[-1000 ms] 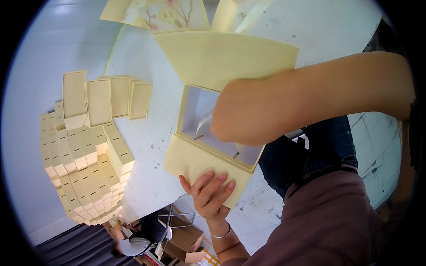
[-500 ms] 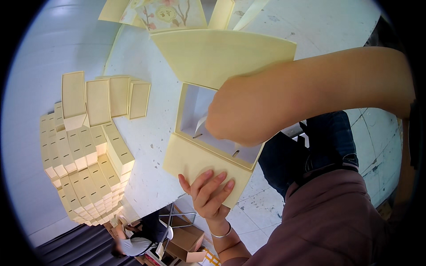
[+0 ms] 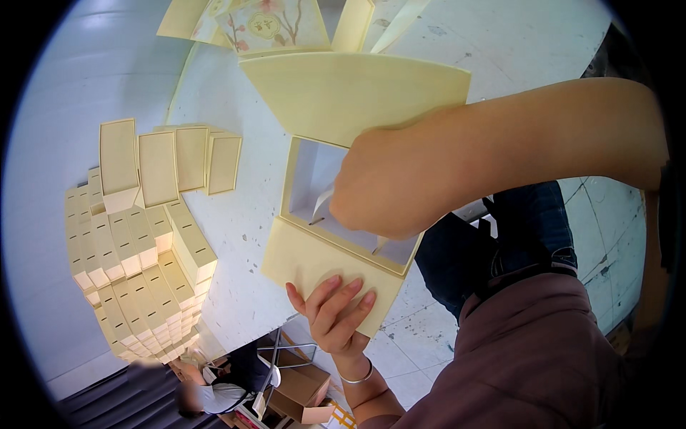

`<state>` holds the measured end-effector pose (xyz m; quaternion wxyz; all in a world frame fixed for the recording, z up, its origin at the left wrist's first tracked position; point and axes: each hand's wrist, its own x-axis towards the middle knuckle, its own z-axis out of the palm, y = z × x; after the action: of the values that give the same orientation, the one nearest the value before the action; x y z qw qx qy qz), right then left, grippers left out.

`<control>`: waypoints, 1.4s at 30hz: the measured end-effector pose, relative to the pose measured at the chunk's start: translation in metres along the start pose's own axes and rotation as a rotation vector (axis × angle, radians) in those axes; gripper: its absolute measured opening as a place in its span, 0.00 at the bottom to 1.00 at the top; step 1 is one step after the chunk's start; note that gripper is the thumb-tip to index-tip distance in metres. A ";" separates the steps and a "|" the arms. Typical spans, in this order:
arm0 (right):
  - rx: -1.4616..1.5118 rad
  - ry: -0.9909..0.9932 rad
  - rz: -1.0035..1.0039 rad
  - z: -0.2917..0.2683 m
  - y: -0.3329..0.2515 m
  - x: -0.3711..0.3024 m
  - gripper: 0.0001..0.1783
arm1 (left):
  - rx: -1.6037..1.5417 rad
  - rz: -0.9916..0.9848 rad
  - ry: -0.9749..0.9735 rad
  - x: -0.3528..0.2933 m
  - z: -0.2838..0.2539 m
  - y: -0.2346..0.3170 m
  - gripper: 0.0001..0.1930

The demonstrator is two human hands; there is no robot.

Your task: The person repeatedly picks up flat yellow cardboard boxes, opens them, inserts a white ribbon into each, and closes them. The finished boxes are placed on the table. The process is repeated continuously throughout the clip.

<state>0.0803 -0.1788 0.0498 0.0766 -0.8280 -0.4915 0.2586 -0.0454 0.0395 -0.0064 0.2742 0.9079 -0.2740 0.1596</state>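
Now left hand [image 3: 332, 311] lies flat on the cream box's [image 3: 343, 214] near flap; right hand [image 3: 389, 182] pinches inside.

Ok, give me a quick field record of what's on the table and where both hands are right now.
surface: white table, scuffed
main item: open pale-yellow cardboard box, lid flap folded back
left hand: flat on the box's front flap, fingers spread
right hand: reaching into the box, over a white insert; grip hidden
left of box: stacks of finished yellow boxes, four standing upright at the back
far edge: floral printed sheet
below table: another person, brown carton
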 end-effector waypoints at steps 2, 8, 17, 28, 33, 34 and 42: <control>0.005 -0.018 0.006 0.001 -0.001 0.001 0.12 | 0.014 0.027 -0.013 0.000 -0.001 -0.001 0.06; 0.089 0.053 0.006 0.017 -0.004 -0.001 0.09 | 0.208 -0.031 0.527 -0.008 0.028 0.008 0.25; 0.304 0.140 0.073 0.021 -0.002 0.000 0.05 | 0.003 -0.381 0.171 -0.019 0.077 0.031 0.12; 0.368 0.035 0.055 0.030 -0.002 -0.006 0.08 | -0.127 -0.423 0.221 -0.026 0.096 0.010 0.17; 0.279 0.381 -0.047 0.047 -0.002 -0.003 0.09 | -0.121 -0.463 0.375 -0.021 0.080 0.013 0.11; 0.268 0.499 -0.103 0.053 0.004 -0.007 0.11 | 0.000 -0.429 0.367 -0.024 0.061 0.019 0.10; 0.273 0.807 0.009 0.055 0.024 -0.041 0.17 | 0.114 -0.734 0.102 -0.205 0.068 0.037 0.07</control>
<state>0.0552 -0.2330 0.0085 0.3706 -0.8474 -0.3796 -0.0230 -0.2210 0.0581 -0.1361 0.2754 0.9504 0.0930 0.1109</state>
